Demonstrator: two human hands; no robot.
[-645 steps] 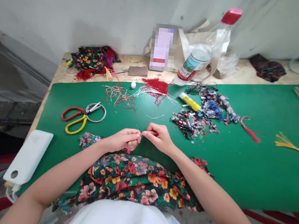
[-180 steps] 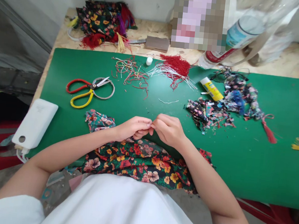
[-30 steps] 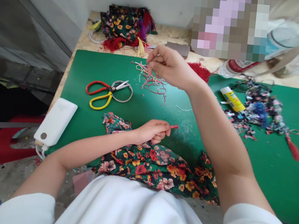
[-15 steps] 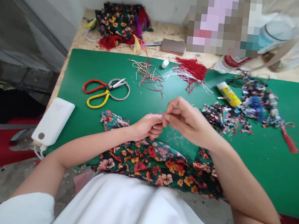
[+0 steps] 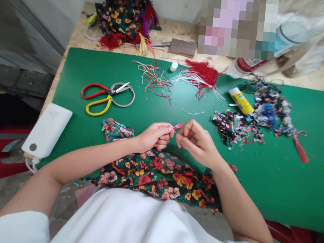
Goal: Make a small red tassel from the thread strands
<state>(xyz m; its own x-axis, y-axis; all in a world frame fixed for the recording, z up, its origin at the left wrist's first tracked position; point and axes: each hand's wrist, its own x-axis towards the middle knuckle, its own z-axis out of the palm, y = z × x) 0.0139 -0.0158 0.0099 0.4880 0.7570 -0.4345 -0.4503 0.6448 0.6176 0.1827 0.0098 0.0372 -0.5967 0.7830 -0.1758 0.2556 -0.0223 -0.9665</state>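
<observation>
My left hand [image 5: 157, 137] is closed on a pinkish-red tassel [image 5: 178, 126]. A looped end of it sticks out past the thumb, and a bit of red fringe shows under the curled fingers. Close to that end, my right hand [image 5: 196, 141] has its fingers bent in a pinch, with a fine thread [image 5: 175, 132] running toward its fingertips. Below both hands a floral cloth [image 5: 157, 174] lies bunched along the table's front edge. A short white thread [image 5: 193, 112] lies on the green mat [image 5: 157, 111] just beyond them.
Scissors [image 5: 107, 97] with red and yellow handles lie left; a white power bank [image 5: 47, 130] sits at the left edge. Red tassels [image 5: 202, 74], loose threads [image 5: 154, 78], a glue tube [image 5: 241, 100] and fabric scraps [image 5: 232, 128] lie beyond. Floral pouches [image 5: 123, 18] are stacked behind.
My right hand has drawn slightly down and away from the left, uncovering the tassel's pinkish end and the white thread on the mat. The whole view has shifted a little.
</observation>
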